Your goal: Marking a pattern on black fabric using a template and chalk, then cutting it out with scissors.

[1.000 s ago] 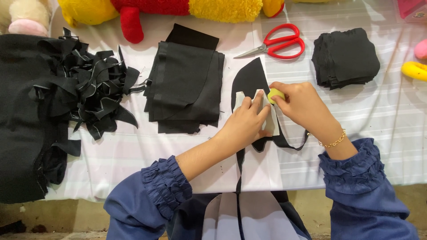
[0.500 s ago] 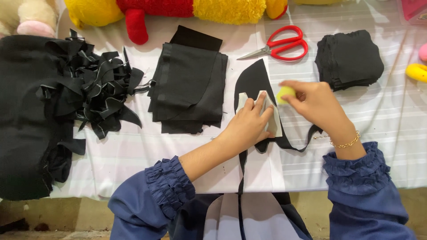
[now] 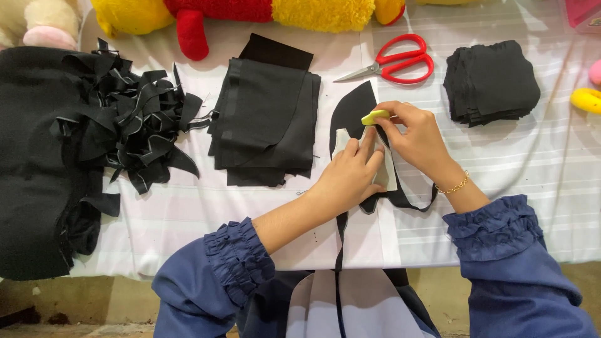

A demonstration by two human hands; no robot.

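Chalk (image 3: 374, 116) in right hand (image 3: 416, 139) marks black fabric (image 3: 352, 112).

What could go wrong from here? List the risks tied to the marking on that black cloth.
1. The left hand alone pins the pale template on the black fabric piece; if it slips, the traced line may drift.
2. The right hand pushes the yellow chalk close to the left fingertips, so the mark could skip there.
3. The fabric's tail hangs off the table edge and may drag the piece.
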